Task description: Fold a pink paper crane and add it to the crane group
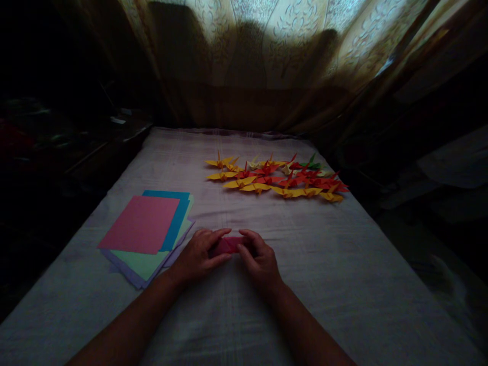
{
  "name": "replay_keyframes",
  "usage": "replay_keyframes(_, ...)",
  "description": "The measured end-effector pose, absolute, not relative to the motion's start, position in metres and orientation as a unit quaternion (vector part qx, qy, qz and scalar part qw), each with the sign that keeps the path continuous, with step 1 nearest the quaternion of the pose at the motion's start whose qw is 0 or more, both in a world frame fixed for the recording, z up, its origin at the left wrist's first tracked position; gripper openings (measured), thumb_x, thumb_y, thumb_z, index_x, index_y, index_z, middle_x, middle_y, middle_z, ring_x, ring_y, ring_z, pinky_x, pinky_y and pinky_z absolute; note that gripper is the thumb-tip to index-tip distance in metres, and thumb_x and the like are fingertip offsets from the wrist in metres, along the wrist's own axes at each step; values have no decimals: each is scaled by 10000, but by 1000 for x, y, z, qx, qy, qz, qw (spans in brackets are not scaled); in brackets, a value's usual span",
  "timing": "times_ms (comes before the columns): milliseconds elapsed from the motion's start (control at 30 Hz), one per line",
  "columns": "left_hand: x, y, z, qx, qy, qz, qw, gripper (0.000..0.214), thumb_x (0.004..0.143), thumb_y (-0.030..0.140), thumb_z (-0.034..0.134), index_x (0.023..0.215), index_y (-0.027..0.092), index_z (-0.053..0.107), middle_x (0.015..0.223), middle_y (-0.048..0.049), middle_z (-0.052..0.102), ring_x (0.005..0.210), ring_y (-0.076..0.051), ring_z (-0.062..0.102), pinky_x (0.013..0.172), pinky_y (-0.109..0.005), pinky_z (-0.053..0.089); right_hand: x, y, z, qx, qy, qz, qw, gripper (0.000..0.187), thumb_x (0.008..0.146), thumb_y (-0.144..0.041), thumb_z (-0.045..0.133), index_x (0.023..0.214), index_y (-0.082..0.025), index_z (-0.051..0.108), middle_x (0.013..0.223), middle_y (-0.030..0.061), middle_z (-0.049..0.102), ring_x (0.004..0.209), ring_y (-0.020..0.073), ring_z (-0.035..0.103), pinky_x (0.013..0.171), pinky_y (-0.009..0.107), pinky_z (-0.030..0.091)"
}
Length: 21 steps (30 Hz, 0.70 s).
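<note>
A folded piece of pink origami paper lies low over the cloth between my hands. My left hand closes on its left end, with the thumb along the near edge and the fingers along the far edge. At its right end my right hand grips it between thumb and fingers. Parts of the paper are hidden behind the fingers. Left of my left hand lies a stack of square sheets, with a pink sheet on top, a blue sheet under it, and pale green and purple ones below.
Several folded paper cranes in yellow, red, white and green stand in rows at the back right of the table. A pale checked tablecloth covers the table. Patterned curtains hang behind. Dark furniture stands at the left.
</note>
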<state>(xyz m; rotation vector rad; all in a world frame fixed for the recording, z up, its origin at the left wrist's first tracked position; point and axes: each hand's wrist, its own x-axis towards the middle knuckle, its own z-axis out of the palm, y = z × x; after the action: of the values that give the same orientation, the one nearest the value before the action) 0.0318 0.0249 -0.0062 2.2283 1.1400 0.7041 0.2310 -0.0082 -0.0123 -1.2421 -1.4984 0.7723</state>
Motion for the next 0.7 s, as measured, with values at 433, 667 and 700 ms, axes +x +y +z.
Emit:
replay_keyframes(433, 31, 22, -5, 801, 440, 295, 280, 518, 857, 359, 637, 1349, 238, 532, 1108, -78, 683, 967, -221, 637, 867, -375, 514, 233, -9, -16, -520, -644, 303, 473, 271, 872, -263, 561, 1134, -215, 613, 794, 0, 659, 651, 124, 608, 622, 232, 514)
replay_keyframes(667, 31, 22, -4, 784, 451, 328, 273, 470, 857, 347, 623, 1308, 230, 563, 1249, -100, 654, 1109, -243, 628, 927, -394, 529, 234, -8, -8, -525, -649, 281, 474, 260, 862, -257, 554, 1102, -202, 638, 732, -11, 646, 603, 117, 581, 591, 224, 497)
replay_keyframes(700, 31, 22, -4, 779, 455, 335, 272, 453, 861, 348, 619, 1295, 227, 571, 1239, -98, 660, 1095, -237, 635, 918, -386, 536, 234, -8, -8, -526, -648, 278, 475, 254, 859, -257, 557, 1092, -201, 642, 726, -12, 645, 595, 116, 577, 586, 223, 495)
